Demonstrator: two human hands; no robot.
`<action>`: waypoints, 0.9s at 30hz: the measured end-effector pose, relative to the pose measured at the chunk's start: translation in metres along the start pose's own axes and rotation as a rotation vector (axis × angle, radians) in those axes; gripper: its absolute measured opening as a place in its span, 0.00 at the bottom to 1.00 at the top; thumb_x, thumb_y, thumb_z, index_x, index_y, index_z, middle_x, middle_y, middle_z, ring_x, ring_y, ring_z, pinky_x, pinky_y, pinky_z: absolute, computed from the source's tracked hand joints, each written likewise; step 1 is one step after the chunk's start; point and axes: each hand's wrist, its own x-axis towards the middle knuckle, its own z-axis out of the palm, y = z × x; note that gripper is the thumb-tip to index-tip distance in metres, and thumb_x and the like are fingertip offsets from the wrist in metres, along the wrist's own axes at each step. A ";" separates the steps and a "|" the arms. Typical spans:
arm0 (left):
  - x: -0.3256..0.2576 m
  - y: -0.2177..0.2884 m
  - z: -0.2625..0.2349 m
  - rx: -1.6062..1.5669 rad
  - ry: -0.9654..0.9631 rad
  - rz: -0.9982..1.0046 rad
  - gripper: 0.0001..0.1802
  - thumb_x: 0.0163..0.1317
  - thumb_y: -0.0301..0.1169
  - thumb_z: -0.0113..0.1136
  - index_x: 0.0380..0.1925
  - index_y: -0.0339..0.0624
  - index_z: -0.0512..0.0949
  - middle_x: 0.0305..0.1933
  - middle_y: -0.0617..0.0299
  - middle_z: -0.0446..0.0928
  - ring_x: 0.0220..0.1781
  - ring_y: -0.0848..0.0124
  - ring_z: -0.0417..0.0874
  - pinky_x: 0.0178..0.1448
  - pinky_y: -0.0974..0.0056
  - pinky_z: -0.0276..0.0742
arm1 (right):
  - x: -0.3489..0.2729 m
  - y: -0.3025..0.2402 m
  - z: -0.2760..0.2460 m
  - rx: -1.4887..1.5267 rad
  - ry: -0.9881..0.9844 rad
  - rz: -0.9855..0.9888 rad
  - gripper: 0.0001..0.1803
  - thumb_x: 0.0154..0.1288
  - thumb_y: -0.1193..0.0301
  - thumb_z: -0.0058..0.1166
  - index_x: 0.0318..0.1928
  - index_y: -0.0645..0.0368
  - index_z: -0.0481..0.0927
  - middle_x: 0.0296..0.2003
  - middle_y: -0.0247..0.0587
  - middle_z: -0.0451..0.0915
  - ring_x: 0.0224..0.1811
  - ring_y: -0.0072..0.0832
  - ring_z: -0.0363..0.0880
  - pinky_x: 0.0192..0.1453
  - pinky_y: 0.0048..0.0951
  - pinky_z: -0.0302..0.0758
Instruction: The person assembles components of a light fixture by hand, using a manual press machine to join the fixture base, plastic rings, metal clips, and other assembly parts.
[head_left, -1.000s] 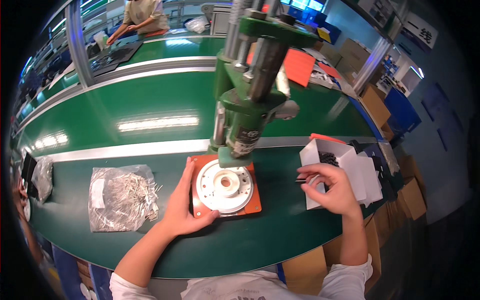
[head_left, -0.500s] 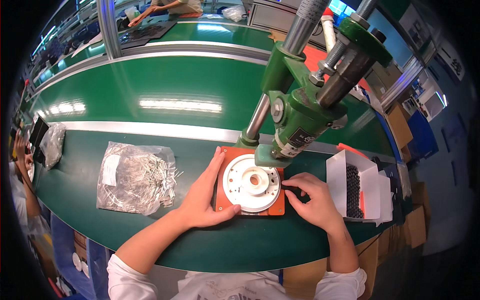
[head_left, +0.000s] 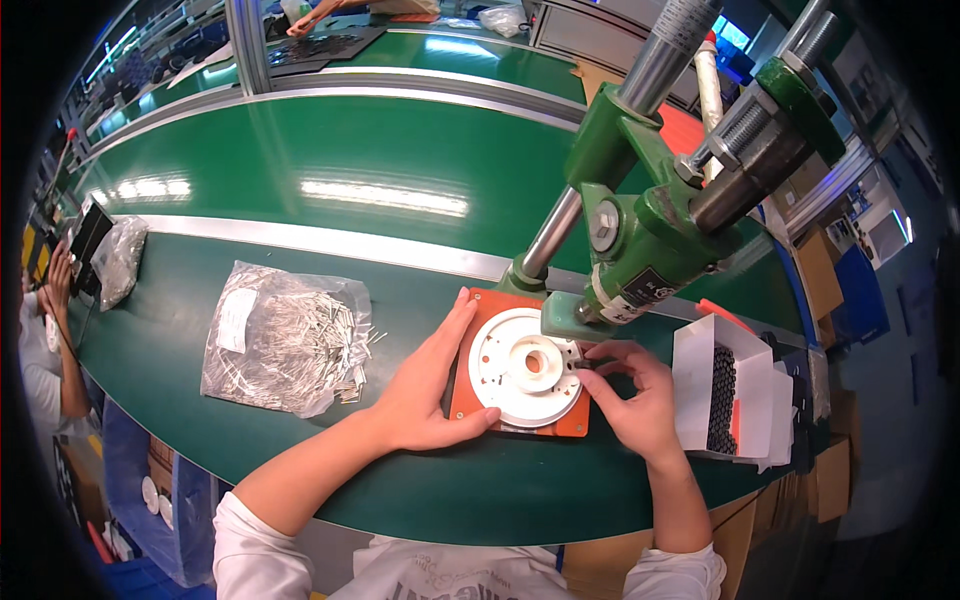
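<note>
A round white plastic disc point(head_left: 505, 402) with a raised centre ring and several small holes lies on an orange square plate point(head_left: 567, 424) under the head of a green bench press point(head_left: 640, 255). My left hand point(head_left: 425, 395) lies along the plate's left side, fingers stretched toward its far corner and thumb at the disc's near rim. At the disc's right rim, my right hand point(head_left: 637, 395) is closed in a pinch on a small black part point(head_left: 581, 365), mostly hidden by the fingers.
A clear bag of thin metal pins point(head_left: 300, 340) lies on the left, some pins spilling out. To the right stands a white box point(head_left: 695, 385) with black parts. Another clear bag point(head_left: 120, 258) is at the far left. Co-workers' arms show at the far left and back.
My right fingers have moved the small black part from beside the disc onto its right rim. My left hand keeps its place at the plate. The whole view has shifted slightly.
</note>
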 end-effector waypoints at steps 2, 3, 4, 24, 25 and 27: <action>-0.002 -0.001 -0.001 -0.002 -0.001 -0.002 0.65 0.58 0.48 0.74 0.83 0.29 0.44 0.86 0.25 0.44 0.87 0.36 0.51 0.87 0.48 0.54 | 0.001 -0.001 0.004 -0.206 -0.010 -0.114 0.14 0.63 0.77 0.72 0.49 0.59 0.87 0.43 0.37 0.89 0.44 0.27 0.86 0.45 0.27 0.81; -0.002 -0.001 0.000 -0.001 0.002 -0.007 0.65 0.58 0.48 0.74 0.83 0.29 0.44 0.86 0.25 0.44 0.87 0.36 0.51 0.87 0.48 0.54 | 0.002 -0.002 0.004 -0.204 -0.015 -0.115 0.14 0.63 0.77 0.72 0.49 0.59 0.87 0.43 0.37 0.89 0.44 0.27 0.86 0.45 0.27 0.81; -0.002 -0.001 0.000 -0.004 0.001 0.001 0.65 0.58 0.48 0.74 0.83 0.29 0.44 0.86 0.25 0.44 0.87 0.36 0.52 0.87 0.48 0.54 | 0.001 -0.004 0.003 -0.252 -0.018 -0.105 0.14 0.62 0.76 0.73 0.49 0.58 0.87 0.43 0.37 0.88 0.44 0.27 0.86 0.44 0.26 0.80; -0.001 0.004 -0.002 0.019 -0.020 0.043 0.65 0.55 0.50 0.77 0.83 0.31 0.49 0.86 0.24 0.43 0.86 0.34 0.54 0.85 0.47 0.59 | 0.017 -0.027 -0.001 -0.530 -0.179 -0.219 0.08 0.65 0.73 0.69 0.42 0.63 0.87 0.37 0.44 0.84 0.45 0.46 0.82 0.51 0.42 0.80; 0.000 0.008 -0.002 0.012 0.003 0.032 0.65 0.53 0.49 0.79 0.82 0.31 0.51 0.85 0.23 0.44 0.87 0.34 0.53 0.85 0.45 0.58 | 0.016 -0.024 0.001 -0.553 -0.164 -0.264 0.09 0.65 0.73 0.69 0.44 0.63 0.87 0.36 0.44 0.83 0.43 0.45 0.82 0.49 0.41 0.81; 0.001 0.014 -0.002 0.014 -0.011 0.047 0.65 0.51 0.47 0.81 0.82 0.32 0.53 0.85 0.22 0.44 0.87 0.34 0.53 0.85 0.43 0.57 | 0.011 -0.018 0.001 -0.574 -0.106 -0.294 0.10 0.65 0.72 0.69 0.46 0.63 0.88 0.36 0.44 0.83 0.40 0.43 0.82 0.47 0.40 0.81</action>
